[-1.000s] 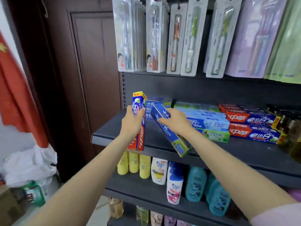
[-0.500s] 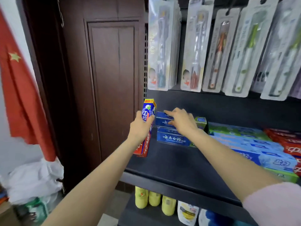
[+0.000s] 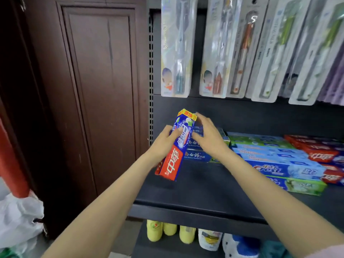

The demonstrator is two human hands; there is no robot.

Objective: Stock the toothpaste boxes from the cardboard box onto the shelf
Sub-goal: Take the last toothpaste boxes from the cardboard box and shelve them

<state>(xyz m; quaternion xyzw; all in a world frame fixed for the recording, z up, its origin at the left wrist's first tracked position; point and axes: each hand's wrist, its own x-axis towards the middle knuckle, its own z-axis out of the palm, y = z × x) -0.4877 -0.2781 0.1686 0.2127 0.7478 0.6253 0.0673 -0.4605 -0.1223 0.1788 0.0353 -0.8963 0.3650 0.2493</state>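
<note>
A red and blue toothpaste box (image 3: 176,146) stands nearly upright over the left end of the dark shelf (image 3: 201,194). My left hand (image 3: 163,144) grips its middle from the left. My right hand (image 3: 207,135) touches the box's upper right side, fingers spread along it. Behind them lie two stacked blue toothpaste boxes (image 3: 197,155) at the back left of the shelf. To the right are rows of light blue and green boxes (image 3: 279,162) and red boxes (image 3: 320,155). The cardboard box is not in view.
Packaged toothbrushes (image 3: 223,49) hang above the shelf. A brown wooden door (image 3: 98,90) stands to the left. Yellow and white bottles (image 3: 186,235) fill the shelf below. White plastic bags (image 3: 18,220) lie on the floor at the lower left.
My right hand let go of the blue box, which now lies on the stack at the back left, and came over to the red and blue box held in my left hand.
</note>
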